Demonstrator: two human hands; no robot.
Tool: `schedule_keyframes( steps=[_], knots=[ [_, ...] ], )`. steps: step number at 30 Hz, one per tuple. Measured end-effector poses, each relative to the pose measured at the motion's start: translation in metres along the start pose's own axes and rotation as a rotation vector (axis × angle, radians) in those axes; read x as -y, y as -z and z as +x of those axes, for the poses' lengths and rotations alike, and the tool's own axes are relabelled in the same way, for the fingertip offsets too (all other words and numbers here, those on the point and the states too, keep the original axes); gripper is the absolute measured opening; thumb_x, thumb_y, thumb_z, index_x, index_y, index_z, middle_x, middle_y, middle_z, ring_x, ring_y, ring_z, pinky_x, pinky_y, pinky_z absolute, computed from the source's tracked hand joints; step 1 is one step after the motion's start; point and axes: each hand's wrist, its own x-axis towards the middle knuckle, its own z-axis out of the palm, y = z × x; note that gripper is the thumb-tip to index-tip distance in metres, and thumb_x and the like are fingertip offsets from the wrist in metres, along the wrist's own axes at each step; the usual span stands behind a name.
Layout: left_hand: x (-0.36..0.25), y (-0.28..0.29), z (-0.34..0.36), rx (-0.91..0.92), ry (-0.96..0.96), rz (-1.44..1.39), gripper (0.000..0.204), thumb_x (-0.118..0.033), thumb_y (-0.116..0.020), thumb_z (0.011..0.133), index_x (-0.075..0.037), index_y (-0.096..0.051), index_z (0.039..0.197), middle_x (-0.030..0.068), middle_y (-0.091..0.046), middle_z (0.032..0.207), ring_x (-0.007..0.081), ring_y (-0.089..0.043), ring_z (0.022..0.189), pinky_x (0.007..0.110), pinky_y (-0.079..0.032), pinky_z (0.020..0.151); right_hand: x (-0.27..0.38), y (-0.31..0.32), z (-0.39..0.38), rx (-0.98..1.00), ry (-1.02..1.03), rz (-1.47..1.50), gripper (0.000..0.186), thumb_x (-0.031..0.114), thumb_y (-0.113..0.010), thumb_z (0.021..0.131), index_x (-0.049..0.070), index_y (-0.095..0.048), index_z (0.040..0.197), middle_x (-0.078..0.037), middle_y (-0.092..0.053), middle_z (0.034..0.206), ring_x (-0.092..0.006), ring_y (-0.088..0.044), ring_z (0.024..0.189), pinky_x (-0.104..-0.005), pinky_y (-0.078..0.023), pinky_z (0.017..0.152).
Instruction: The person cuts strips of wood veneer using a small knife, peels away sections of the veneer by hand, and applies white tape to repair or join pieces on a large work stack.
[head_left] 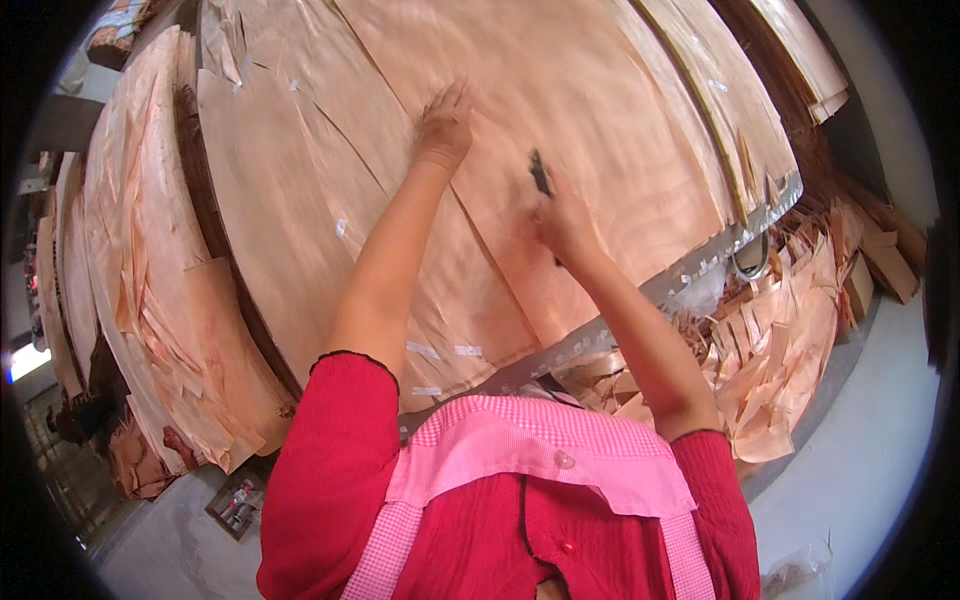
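Observation:
Thin, pale tan wood veneer sheets (610,130) lie spread over a wide work surface, with long dark seams between them. My left hand (445,125) rests flat on the veneer beside one seam, its fingers stretched forward. To its right, my right hand (568,215) is closed around a slim black tool (541,172), held just over or against the sheet. The tool is smeared by motion and partly hidden by the fingers, so its exact kind cannot be made out. Small pieces of white tape (341,228) stick to the veneer in several places.
A grey metal table edge (700,258) runs in front of me. Below it at right lies a heap of veneer scraps (775,350). Stacked veneer (165,300) stands at left, with a small box of items (237,507) on the floor nearby.

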Motion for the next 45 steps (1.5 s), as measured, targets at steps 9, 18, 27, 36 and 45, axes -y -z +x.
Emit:
schedule_keyframes(
  steps=[9, 18, 27, 36, 45],
  knots=[
    [-0.007, 0.016, 0.0, 0.175, -0.038, 0.0, 0.034, -0.02, -0.05, 0.081, -0.018, -0.057, 0.114, -0.0014, -0.048, 0.127, 0.0223, -0.042, 0.116, 0.036, -0.036, 0.094, 0.049, -0.072, 0.037, -0.016, 0.097, -0.421, 0.033, 0.016, -0.034, 0.087, 0.0, -0.046, 0.113, -0.024, -0.058, 0.098, -0.0394, -0.056, 0.087, -0.0457, -0.042, 0.077],
    [-0.023, 0.038, -0.002, 0.426, -0.072, 0.122, 0.072, -0.054, -0.058, 0.07, -0.022, -0.038, 0.131, 0.0036, -0.025, 0.142, 0.021, -0.018, 0.132, 0.043, -0.016, 0.106, -0.02, -0.034, -0.106, 0.275, -0.042, -0.611, 0.043, 0.013, -0.036, 0.086, 0.007, -0.031, 0.129, -0.026, -0.058, 0.087, -0.0403, -0.058, 0.076, -0.0483, -0.045, 0.066],
    [-0.021, 0.039, 0.002, 0.485, -0.119, 0.091, 0.087, -0.058, -0.056, 0.07, -0.011, -0.026, 0.136, 0.0032, -0.019, 0.144, 0.0191, -0.016, 0.133, 0.038, -0.011, 0.109, -0.104, 0.069, -0.219, 0.32, 0.22, -0.412, 0.059, 0.008, -0.049, 0.08, 0.018, -0.029, 0.134, -0.019, -0.06, 0.074, -0.0339, -0.059, 0.061, -0.0432, -0.046, 0.052],
    [-0.024, 0.041, 0.0, 0.379, 0.042, -0.116, 0.112, -0.057, -0.064, 0.061, -0.008, -0.002, 0.139, 0.0047, -0.005, 0.146, 0.0206, -0.019, 0.132, 0.031, -0.016, 0.109, 0.042, 0.018, 0.071, 0.231, 0.332, -0.567, 0.042, 0.008, -0.042, 0.082, 0.022, -0.051, 0.12, -0.008, -0.059, 0.08, -0.0199, -0.055, 0.068, -0.0296, -0.044, 0.06],
    [-0.026, 0.047, 0.0, 0.475, -0.118, -0.02, 0.074, -0.044, -0.065, 0.066, -0.011, -0.042, 0.128, 0.0095, -0.03, 0.139, 0.0207, -0.024, 0.13, 0.039, -0.016, 0.107, 0.01, 0.07, 0.115, 0.246, 0.508, -0.866, 0.034, 0.015, -0.044, 0.083, 0.025, -0.056, 0.114, -0.009, -0.063, 0.089, -0.0262, -0.061, 0.077, -0.0348, -0.047, 0.066]
  ],
)
